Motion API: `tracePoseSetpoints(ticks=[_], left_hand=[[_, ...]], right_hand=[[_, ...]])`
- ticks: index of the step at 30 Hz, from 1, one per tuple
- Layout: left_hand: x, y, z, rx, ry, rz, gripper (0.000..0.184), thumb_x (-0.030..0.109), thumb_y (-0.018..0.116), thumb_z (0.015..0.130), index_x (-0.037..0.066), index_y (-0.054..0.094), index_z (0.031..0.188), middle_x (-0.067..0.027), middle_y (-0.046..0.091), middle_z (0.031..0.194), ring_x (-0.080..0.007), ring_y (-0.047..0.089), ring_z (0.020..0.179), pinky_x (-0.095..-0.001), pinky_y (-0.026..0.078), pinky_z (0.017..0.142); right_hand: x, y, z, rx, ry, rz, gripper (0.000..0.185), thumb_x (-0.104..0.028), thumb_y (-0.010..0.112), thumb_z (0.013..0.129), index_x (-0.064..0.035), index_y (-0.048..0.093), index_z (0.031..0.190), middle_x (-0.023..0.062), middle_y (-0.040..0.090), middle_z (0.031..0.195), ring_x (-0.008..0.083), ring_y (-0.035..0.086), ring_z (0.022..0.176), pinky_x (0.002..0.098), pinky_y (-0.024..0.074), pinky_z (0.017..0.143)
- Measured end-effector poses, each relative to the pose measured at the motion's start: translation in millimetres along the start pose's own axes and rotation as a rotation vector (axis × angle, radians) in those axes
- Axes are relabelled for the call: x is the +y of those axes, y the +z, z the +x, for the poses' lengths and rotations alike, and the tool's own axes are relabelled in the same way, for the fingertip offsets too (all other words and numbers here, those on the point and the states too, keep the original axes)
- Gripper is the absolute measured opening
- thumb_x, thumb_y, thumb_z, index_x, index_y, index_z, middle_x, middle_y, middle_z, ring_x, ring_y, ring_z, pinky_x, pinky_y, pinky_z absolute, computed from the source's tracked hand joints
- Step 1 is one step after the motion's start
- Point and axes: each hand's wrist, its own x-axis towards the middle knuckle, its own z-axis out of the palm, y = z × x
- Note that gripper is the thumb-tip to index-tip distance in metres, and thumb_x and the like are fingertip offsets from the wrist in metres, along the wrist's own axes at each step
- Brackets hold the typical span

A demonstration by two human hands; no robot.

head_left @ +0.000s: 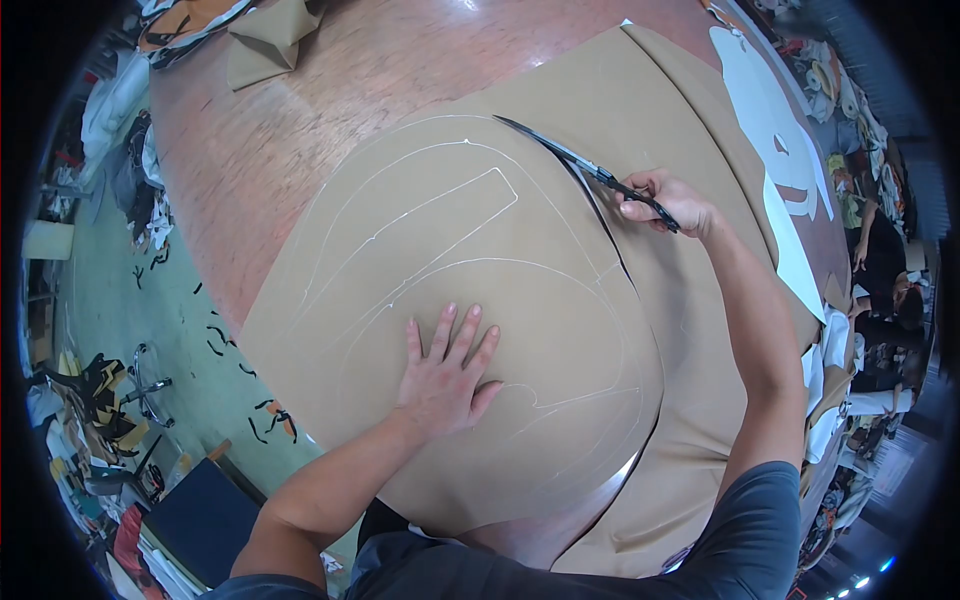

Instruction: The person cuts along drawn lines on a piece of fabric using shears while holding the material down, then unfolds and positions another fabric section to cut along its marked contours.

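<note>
1. Tan sheet (570, 330), flat on the table (250, 150), pale outlines (466, 142) drawn across.
2. Scissors (600, 175) at the far end of a dark curved gap (606, 224) along the marked piece's right side; long axis slanting up and left from the right hand (668, 200).
3. Right fingers clamped around the handles, nearer to the gap.
4. Left hand (440, 388) palm down on the sheet, fingers apart.

Left hand (445, 385) lies flat on tan sheeting (550, 320) while right hand (668, 201) holds scissors (600, 174).
</note>
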Motion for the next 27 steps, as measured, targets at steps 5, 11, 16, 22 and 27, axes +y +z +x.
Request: tracePoseSetpoints(ticks=[5, 11, 16, 22, 27], left_hand=[[-0.4, -0.4, -0.3, -0.003, -0.001, -0.013, 0.078, 0.058, 0.059, 0.099, 0.017, 0.044, 0.164, -0.0191, 0.028, 0.175, -0.0484, 0.02, 0.161, -0.0851, 0.016, 0.117], [0.5, -1.1, 0.1, -0.003, -0.001, -0.008, 0.077, 0.058, 0.058, 0.1, 0.017, 0.043, 0.164, -0.0192, 0.029, 0.174, -0.0483, 0.021, 0.161, -0.085, 0.017, 0.117], [0.6, -4.7, 0.2, -0.071, -0.016, -0.002, 0.077, 0.058, 0.052, 0.104, 0.018, 0.037, 0.167, -0.0178, 0.022, 0.177, -0.0473, 0.017, 0.163, -0.0839, 0.015, 0.119], [2.2, -7.7, 0.4, -0.097, -0.015, 0.002, 0.078, 0.058, 0.049, 0.105, 0.017, 0.033, 0.169, -0.0172, 0.019, 0.179, -0.0462, 0.013, 0.164, -0.0828, 0.013, 0.12], [4.3, -12.7, 3.9, -0.078, 0.045, 0.027, 0.079, 0.057, 0.052, 0.104, 0.015, 0.036, 0.168, -0.0182, 0.022, 0.178, -0.046, 0.014, 0.164, -0.0821, 0.013, 0.121]], right_hand=[[3.8, -7.2, 5.6, -0.002, -0.013, -0.032, 0.059, -0.055, 0.098, 0.074, -0.0093, 0.071, 0.1, -0.0069, 0.058, 0.071, 0.0035, 0.049, 0.052, 0.0221, 0.0361, 0.045], [-9.4, -13.0, 2.9, 0.016, -0.018, -0.08, 0.063, -0.053, 0.101, 0.069, -0.0074, 0.072, 0.102, -0.0057, 0.058, 0.068, 0.005, 0.05, 0.05, 0.0231, 0.0355, 0.044], [-12.5, -17.8, 4.2, 0.001, -0.031, -0.098, 0.064, -0.049, 0.101, 0.07, -0.0053, 0.071, 0.104, -0.0045, 0.058, 0.067, 0.006, 0.052, 0.051, 0.0237, 0.0353, 0.043], [28.4, 5.1, -7.4, 0.185, -0.058, -0.219, 0.077, -0.04, 0.099, 0.074, 0.0034, 0.07, 0.131, 0.0044, 0.07, 0.086, 0.0163, 0.065, 0.075, 0.0323, 0.0534, 0.068], [66.7, 46.0, -77.1, 0.537, -0.028, -0.355, 0.086, -0.035, 0.101, 0.07, -0.001, 0.065, 0.14, 0.0046, 0.07, 0.09, 0.0175, 0.066, 0.083, 0.0348, 0.0549, 0.079]])
